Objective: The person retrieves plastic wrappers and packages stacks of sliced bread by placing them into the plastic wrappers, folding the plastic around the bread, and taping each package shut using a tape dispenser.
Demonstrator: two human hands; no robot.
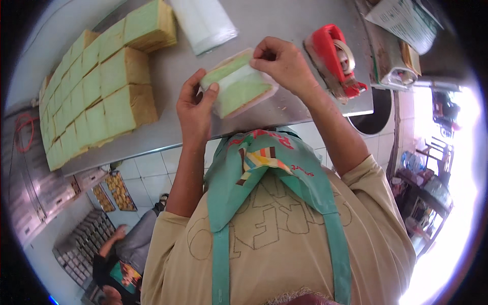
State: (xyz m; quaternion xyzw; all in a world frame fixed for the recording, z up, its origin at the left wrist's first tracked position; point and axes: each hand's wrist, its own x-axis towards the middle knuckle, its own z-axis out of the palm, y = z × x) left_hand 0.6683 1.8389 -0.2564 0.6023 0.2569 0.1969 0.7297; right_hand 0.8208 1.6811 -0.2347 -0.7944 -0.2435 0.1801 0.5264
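A pale green slab of bread or cake in a clear plastic wrapper (244,89) lies tilted over the metal table's front part, a whitish band across its top. My left hand (198,99) grips its left edge between thumb and fingers. At the upper right edge, the thumb and forefinger of my right hand (280,63) pinch the wrapper. Beyond it lies a stack of clear plastic bags (206,24). To the right stands a red tape dispenser (329,57) with a roll of tape. Many light green blocks of bread or cake (110,76) are stacked at the left.
The steel table's front edge (160,148) runs before me. A container with a printed sheet (404,26) is at the upper right, and a dark round opening (373,112) lies below the table's right corner. Another person (126,255) is at the lower left, near trays of baked goods (120,190).
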